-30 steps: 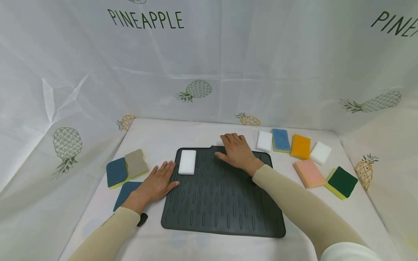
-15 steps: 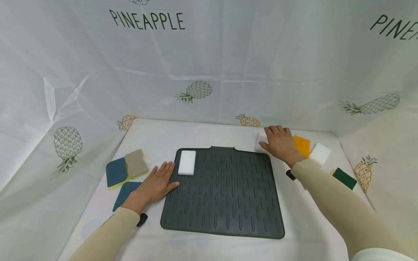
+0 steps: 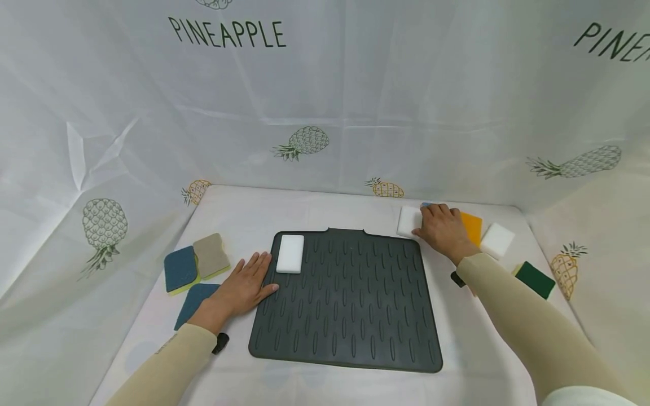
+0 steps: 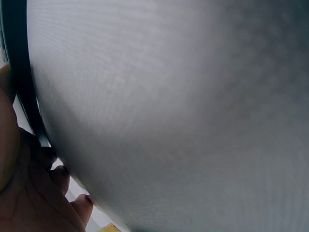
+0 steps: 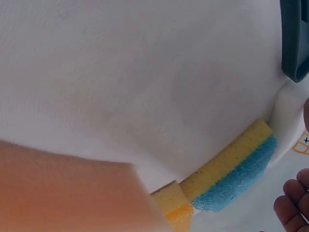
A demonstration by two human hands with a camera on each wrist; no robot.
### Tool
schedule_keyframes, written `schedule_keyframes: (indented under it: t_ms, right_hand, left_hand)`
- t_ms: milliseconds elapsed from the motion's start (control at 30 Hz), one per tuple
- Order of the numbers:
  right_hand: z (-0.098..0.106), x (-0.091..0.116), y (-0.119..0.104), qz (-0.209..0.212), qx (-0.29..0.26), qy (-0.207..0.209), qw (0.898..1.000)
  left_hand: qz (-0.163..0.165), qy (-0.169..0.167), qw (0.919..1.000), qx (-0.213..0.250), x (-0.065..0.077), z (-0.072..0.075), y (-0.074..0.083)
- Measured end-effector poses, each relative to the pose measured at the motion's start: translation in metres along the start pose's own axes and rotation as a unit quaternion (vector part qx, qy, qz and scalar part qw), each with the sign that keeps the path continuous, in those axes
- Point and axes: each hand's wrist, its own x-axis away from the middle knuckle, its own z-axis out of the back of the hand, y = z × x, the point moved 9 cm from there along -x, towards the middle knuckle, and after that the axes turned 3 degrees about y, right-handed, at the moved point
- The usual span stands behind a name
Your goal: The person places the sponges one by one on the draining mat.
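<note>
My left hand [image 3: 246, 285] lies flat with fingers spread at the left edge of a dark ribbed mat [image 3: 350, 304]. On the mat's top left corner is a white sponge [image 3: 290, 254]. My right hand [image 3: 443, 231] is over a blue and yellow sponge [image 5: 236, 169], hiding most of it in the head view. In the right wrist view, its fingers [image 5: 292, 200] and thumb are apart, just beyond that sponge. Another white sponge [image 3: 408, 221] lies by the right thumb, and an orange sponge [image 3: 471, 227] is on the hand's other side.
A third white sponge [image 3: 497, 239] and a green scouring sponge [image 3: 535, 279] lie at the right; the sleeve hides most of a pink sponge. To the left are a grey sponge [image 3: 211, 255] and two dark blue ones, one [image 3: 180, 267] beside it. A pineapple-print sheet [image 3: 355, 84] rises behind.
From above the mat's top edge, my right hand has moved right to the blue sponge, then drawn slightly back toward me, uncovering the white sponge beside it. The left hand stays put.
</note>
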Motion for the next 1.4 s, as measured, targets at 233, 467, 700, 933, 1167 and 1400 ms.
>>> schedule_keyframes:
  t_ms: [233,467,700,933,1167,1400]
  right_hand:
    - [0.001,-0.002,0.002,-0.008,-0.006,-0.011,1.0]
    - [-0.001,-0.002,0.001,-0.005,-0.004,-0.021,1.0]
    - [-0.009,-0.003,0.004,-0.014,-0.02,-0.043,0.999]
    - [-0.012,-0.005,0.005,-0.022,-0.023,-0.049,0.998]
    - [-0.004,-0.007,-0.002,0.004,-0.011,-0.019,1.0]
    - [0.005,-0.008,-0.003,0.021,0.016,0.014,1.0]
  left_hand:
    - [0.005,-0.004,1.0,-0.004,-0.001,0.001,0.001]
    - [0.002,0.0,1.0,0.002,0.0,0.001,0.0]
    - [0.004,-0.001,1.0,-0.007,0.0,0.002,0.0]
    - [0.007,-0.004,0.9998,-0.016,-0.001,0.0,0.0]
    - [0.007,-0.001,0.9998,-0.016,0.0,-0.001,-0.002]
    - [0.007,-0.001,0.9998,-0.018,-0.001,-0.002,-0.002]
